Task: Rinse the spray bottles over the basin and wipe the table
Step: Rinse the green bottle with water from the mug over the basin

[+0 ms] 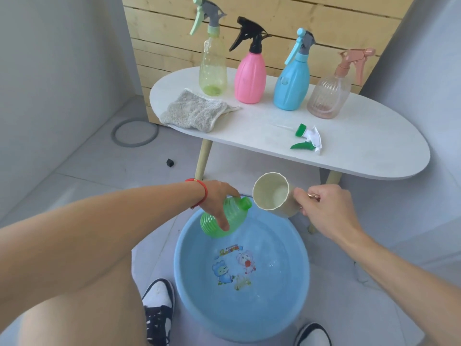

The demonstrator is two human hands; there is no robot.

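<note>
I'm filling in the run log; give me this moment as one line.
left hand: holds green bottle tilted over basin | right hand: tips cup toward bottle mouth | four bottles, cloth on table

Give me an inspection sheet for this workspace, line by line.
Surface: white oval table.
Job's things: four capped spray bottles upright on the table; grey cloth at its left end; loose sprayer head lying flat; blue basin on the floor.
Clutter: grey ring and black cube on the floor.
Hands: left hand holds uncapped green bottle over the basin; right hand tilts cream cup toward it.
Cables: nothing seen.
Surroundings: wooden slat panel, grey walls.
</note>
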